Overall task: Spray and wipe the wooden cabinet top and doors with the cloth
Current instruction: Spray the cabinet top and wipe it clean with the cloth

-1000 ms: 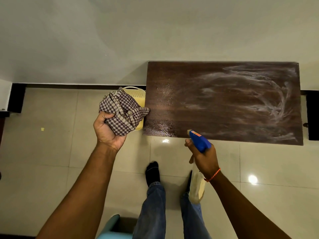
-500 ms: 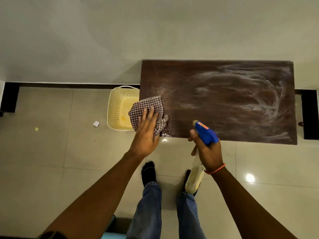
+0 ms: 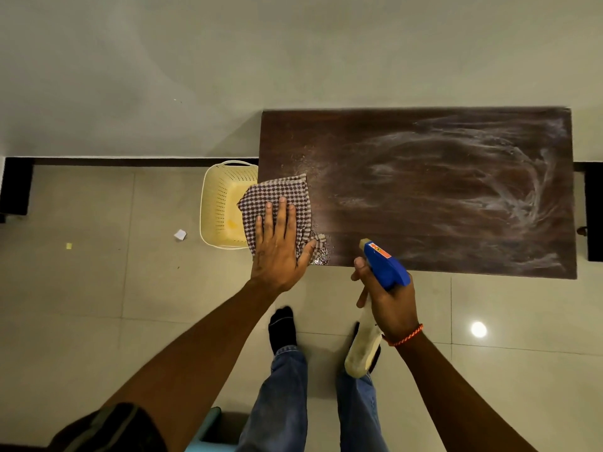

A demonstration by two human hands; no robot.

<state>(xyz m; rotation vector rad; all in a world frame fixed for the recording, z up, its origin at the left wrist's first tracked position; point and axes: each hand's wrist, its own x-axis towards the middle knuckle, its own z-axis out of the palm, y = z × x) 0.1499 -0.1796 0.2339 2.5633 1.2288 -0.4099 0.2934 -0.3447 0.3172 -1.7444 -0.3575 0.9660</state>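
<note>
The dark wooden cabinet top [image 3: 424, 190] stands against the wall, seen from above, with white smeared streaks over its right half and wet droplets near its front left corner. A brown-and-white checked cloth [image 3: 277, 197] lies spread on that left corner. My left hand [image 3: 280, 243] presses flat on the cloth with straight fingers. My right hand [image 3: 388, 301] grips a spray bottle [image 3: 385, 265] with a blue trigger head just in front of the cabinet's front edge; its pale body hangs down below my wrist. The cabinet doors are hidden from this angle.
A cream perforated plastic basket [image 3: 222, 203] sits on the tiled floor right beside the cabinet's left side. Small scraps of paper [image 3: 180, 234] lie on the tiles further left. My legs and socked feet [image 3: 282, 327] stand close to the cabinet front.
My left hand, which held the bunched cloth in the air beside the cabinet, brought it down onto the left corner and now presses it flat. The spray bottle stayed near the front edge.
</note>
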